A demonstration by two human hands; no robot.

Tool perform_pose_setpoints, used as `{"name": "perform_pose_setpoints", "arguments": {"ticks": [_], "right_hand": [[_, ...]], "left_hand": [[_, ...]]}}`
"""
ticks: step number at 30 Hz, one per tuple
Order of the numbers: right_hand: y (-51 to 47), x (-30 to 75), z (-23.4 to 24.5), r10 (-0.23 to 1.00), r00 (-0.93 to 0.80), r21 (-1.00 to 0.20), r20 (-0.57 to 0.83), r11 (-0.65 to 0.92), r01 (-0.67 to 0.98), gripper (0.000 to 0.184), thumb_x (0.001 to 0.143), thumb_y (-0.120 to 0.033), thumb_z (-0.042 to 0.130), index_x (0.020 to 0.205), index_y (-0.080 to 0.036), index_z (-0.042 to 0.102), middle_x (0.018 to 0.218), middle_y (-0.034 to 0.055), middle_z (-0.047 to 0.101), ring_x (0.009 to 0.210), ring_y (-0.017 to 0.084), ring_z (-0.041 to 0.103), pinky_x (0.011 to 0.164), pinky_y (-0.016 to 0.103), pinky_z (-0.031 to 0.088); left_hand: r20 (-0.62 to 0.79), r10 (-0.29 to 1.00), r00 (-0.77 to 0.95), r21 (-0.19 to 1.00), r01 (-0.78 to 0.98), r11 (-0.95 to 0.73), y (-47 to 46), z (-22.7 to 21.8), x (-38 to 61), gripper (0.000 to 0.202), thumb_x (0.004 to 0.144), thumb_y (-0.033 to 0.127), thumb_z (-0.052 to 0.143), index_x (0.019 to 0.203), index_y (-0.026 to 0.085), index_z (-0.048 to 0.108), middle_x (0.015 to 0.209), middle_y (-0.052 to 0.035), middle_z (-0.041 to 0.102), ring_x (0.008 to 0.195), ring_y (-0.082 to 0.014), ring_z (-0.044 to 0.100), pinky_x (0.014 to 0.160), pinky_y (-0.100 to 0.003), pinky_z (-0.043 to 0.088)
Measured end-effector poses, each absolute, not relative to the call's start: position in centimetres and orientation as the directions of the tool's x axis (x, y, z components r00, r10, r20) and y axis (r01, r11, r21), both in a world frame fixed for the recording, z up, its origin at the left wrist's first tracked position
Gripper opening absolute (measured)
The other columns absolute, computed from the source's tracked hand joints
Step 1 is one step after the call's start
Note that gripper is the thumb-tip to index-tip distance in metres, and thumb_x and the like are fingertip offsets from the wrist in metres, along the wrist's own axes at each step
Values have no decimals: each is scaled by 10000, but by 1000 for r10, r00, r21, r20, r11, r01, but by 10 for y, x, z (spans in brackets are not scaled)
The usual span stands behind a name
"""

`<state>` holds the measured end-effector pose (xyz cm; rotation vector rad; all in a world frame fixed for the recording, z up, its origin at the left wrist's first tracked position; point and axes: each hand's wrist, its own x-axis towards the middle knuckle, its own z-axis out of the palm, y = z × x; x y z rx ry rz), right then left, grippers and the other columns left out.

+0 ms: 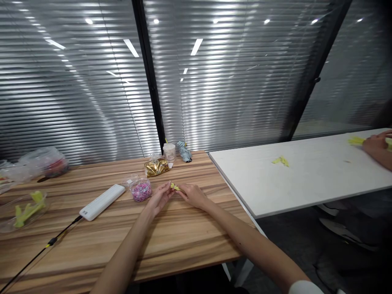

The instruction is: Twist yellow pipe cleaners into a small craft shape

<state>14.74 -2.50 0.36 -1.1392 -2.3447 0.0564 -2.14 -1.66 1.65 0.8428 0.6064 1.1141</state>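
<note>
Over the wooden table, my left hand and my right hand meet at a small yellow piece, pinched between the fingertips of both. Its exact kind is too small to make out; it looks like a short folded strip. Just left of my left hand stands a round clear tub full of small pink and purple rings or bands. Its clear lid appears to lie behind it.
A white power bank with a black cable lies left. Yellow-green pieces rest in a clear tray. A gold packet, a cup and a blue wrapper stand behind. Another person's hand works at the white table.
</note>
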Motion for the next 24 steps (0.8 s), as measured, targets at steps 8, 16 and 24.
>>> {"name": "perform_pose_setpoints", "arguments": {"ticks": [8, 16, 24], "right_hand": [[-26, 148, 4, 727, -512, -250, 458, 658, 710, 278, 910, -334, 353, 1033, -173, 544, 953, 74, 640, 851, 160, 586, 711, 222, 369], [-27, 147, 6, 730, -506, -248, 459, 652, 716, 296, 911, -345, 345, 1030, -170, 551, 949, 78, 643, 853, 165, 587, 714, 227, 373], [-28, 147, 7, 733, -518, -241, 440, 652, 719, 289, 913, -337, 341, 1039, -176, 545, 965, 77, 639, 863, 166, 587, 723, 232, 373]], "left_hand": [[-21, 941, 339, 826, -524, 207, -18, 18, -21, 67, 748, 164, 592, 734, 106, 623, 747, -48, 638, 713, -110, 598, 727, -220, 481], [-68, 947, 313, 817, -528, 233, -18, 19, -21, 63, 751, 114, 562, 723, 114, 618, 727, -39, 642, 699, -117, 604, 715, -232, 486], [-58, 946, 318, 830, -512, 223, -19, 19, -20, 46, 744, 127, 576, 735, 111, 619, 728, -35, 637, 698, -116, 600, 708, -232, 481]]}}
